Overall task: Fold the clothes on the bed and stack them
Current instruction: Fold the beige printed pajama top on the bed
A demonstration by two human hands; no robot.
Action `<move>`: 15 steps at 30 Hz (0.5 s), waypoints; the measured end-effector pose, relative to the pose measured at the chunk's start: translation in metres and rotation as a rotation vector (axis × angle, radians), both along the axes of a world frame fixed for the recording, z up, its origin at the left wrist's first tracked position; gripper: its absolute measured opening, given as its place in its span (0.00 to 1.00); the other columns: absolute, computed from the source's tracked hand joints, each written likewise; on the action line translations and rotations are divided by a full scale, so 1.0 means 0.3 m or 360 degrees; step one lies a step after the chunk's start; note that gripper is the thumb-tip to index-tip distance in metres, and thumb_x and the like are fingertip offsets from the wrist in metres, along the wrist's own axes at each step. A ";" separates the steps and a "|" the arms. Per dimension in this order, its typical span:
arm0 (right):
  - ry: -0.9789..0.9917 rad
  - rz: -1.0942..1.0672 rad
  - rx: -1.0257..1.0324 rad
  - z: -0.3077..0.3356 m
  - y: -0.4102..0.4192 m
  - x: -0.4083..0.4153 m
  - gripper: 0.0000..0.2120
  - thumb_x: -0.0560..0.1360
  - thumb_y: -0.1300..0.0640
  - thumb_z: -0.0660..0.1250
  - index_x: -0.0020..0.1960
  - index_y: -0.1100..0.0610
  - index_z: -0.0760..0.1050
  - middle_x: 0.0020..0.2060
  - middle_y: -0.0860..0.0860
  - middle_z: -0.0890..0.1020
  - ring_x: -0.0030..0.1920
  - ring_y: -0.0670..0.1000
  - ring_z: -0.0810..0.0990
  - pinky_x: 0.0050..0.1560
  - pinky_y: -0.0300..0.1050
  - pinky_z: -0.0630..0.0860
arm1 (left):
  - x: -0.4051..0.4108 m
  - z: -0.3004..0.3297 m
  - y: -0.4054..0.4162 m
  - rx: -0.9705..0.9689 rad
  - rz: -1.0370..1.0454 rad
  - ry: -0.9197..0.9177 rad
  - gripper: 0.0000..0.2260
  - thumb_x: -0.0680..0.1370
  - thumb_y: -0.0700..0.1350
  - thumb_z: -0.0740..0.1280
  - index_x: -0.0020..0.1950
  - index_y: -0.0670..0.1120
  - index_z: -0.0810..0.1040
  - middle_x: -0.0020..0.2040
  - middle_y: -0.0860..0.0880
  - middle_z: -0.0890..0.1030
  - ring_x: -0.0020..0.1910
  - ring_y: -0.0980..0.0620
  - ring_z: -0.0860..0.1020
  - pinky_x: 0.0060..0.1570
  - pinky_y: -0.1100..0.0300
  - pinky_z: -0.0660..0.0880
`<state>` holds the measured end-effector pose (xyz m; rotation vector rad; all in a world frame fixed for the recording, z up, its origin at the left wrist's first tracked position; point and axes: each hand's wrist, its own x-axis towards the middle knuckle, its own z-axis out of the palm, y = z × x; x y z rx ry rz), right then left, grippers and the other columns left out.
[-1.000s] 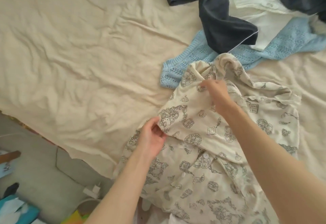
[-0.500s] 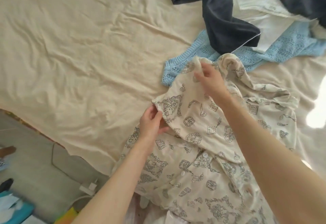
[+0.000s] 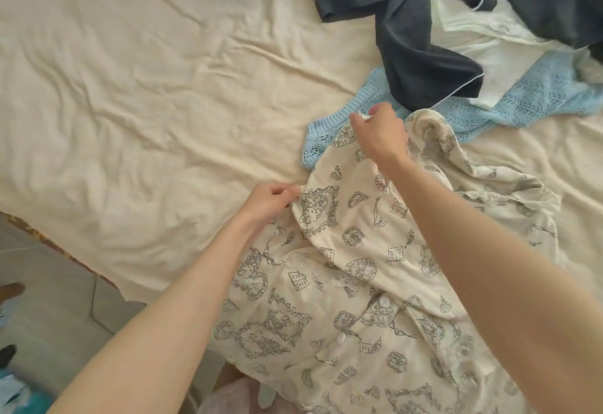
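Bed (image 3: 137, 93): covered by a wrinkled cream sheet, filling most of the view, near edge running across the lower left.
Printed pyjama top (image 3: 359, 283): cream with grey line drawings and white buttons, crumpled at the bed's near right side, one edge lifted and stretched between both hands.
Dark navy garment (image 3: 421, 64): white piping along its hems, heaped at the top right, lapping over the blue knit.
Light blue knit (image 3: 535, 93): openwork, spread beyond the pyjama top, partly under the navy garment.
White garment (image 3: 489, 41): wedged between navy garment and blue knit.
Right hand (image 3: 381, 133): raised over the blue knit's near end, fingers curled, pinching the pyjama top's far corner.
Left hand (image 3: 267, 200): nearer, fingertips pinching the same edge lower down.
Floor (image 3: 49, 309): pale tiles at lower left.
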<state>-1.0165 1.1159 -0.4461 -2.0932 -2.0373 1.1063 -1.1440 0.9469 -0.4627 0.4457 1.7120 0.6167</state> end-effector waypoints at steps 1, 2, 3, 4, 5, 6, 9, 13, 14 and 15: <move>-0.0033 -0.0023 -0.0071 -0.008 0.015 -0.016 0.14 0.76 0.44 0.60 0.43 0.55 0.69 0.37 0.52 0.74 0.45 0.55 0.73 0.51 0.50 0.68 | 0.001 -0.004 0.009 -0.0036 -0.0044 -0.0029 0.13 0.77 0.44 0.67 0.60 0.44 0.79 0.52 0.49 0.82 0.45 0.59 0.78 0.42 0.69 0.74; -0.0066 -0.0026 -0.0165 -0.012 0.024 -0.027 0.15 0.75 0.44 0.61 0.39 0.55 0.67 0.35 0.51 0.72 0.43 0.54 0.72 0.49 0.50 0.69 | 0.003 -0.004 0.011 -0.0066 -0.0049 -0.0032 0.13 0.77 0.43 0.68 0.61 0.43 0.79 0.49 0.49 0.83 0.43 0.58 0.78 0.39 0.68 0.73; -0.0077 -0.0037 -0.0266 -0.010 0.028 -0.033 0.14 0.75 0.47 0.63 0.38 0.56 0.67 0.35 0.51 0.73 0.40 0.54 0.73 0.47 0.49 0.71 | 0.006 0.001 0.009 -0.0064 -0.0012 -0.0015 0.12 0.77 0.42 0.67 0.59 0.43 0.79 0.46 0.50 0.83 0.42 0.57 0.77 0.38 0.66 0.73; -0.0042 -0.0085 -0.0351 -0.009 0.032 -0.036 0.12 0.74 0.51 0.65 0.37 0.57 0.68 0.35 0.51 0.73 0.37 0.53 0.73 0.42 0.46 0.73 | 0.008 0.004 0.002 -0.0028 0.0053 0.0019 0.10 0.77 0.43 0.67 0.57 0.43 0.80 0.44 0.51 0.82 0.40 0.57 0.76 0.37 0.65 0.71; 0.0058 -0.0171 -0.0404 -0.002 0.034 -0.038 0.11 0.74 0.55 0.65 0.36 0.57 0.68 0.34 0.51 0.73 0.33 0.50 0.72 0.36 0.44 0.72 | 0.009 0.008 -0.007 0.0034 0.0122 0.0071 0.06 0.77 0.43 0.67 0.53 0.45 0.80 0.42 0.52 0.81 0.39 0.56 0.75 0.37 0.64 0.70; 0.0213 -0.0278 -0.0411 0.007 0.038 -0.040 0.12 0.74 0.58 0.65 0.33 0.56 0.67 0.33 0.51 0.72 0.31 0.49 0.70 0.33 0.42 0.69 | 0.007 0.016 -0.016 0.0112 0.0183 0.0122 0.03 0.78 0.44 0.66 0.48 0.48 0.80 0.42 0.52 0.80 0.40 0.55 0.75 0.38 0.63 0.70; 0.0642 -0.0423 -0.0211 0.036 0.062 -0.052 0.12 0.74 0.61 0.63 0.34 0.56 0.64 0.31 0.52 0.67 0.35 0.51 0.67 0.35 0.44 0.64 | -0.011 0.043 -0.029 0.0322 0.0304 0.0190 0.05 0.78 0.46 0.66 0.42 0.51 0.77 0.41 0.51 0.79 0.40 0.54 0.74 0.39 0.61 0.70; 0.0836 -0.0411 -0.0216 0.034 0.078 -0.030 0.09 0.78 0.60 0.61 0.39 0.56 0.68 0.32 0.51 0.66 0.33 0.49 0.66 0.32 0.42 0.63 | -0.026 0.033 -0.006 0.0354 0.0395 0.0326 0.08 0.78 0.47 0.65 0.39 0.50 0.74 0.40 0.49 0.78 0.40 0.52 0.74 0.40 0.58 0.70; 0.0806 -0.0396 -0.0233 0.028 0.072 -0.017 0.07 0.79 0.59 0.60 0.43 0.57 0.72 0.32 0.50 0.68 0.33 0.48 0.67 0.33 0.41 0.65 | -0.023 0.022 -0.001 0.0324 0.0381 0.0378 0.08 0.79 0.46 0.64 0.40 0.49 0.74 0.40 0.48 0.77 0.40 0.51 0.74 0.40 0.58 0.69; 0.0782 -0.0393 -0.0252 0.021 0.062 -0.005 0.06 0.79 0.58 0.60 0.48 0.58 0.75 0.33 0.49 0.71 0.34 0.47 0.70 0.34 0.40 0.67 | -0.019 0.008 0.000 0.0285 0.0353 0.0433 0.07 0.79 0.46 0.64 0.42 0.48 0.75 0.40 0.48 0.77 0.40 0.51 0.73 0.39 0.59 0.68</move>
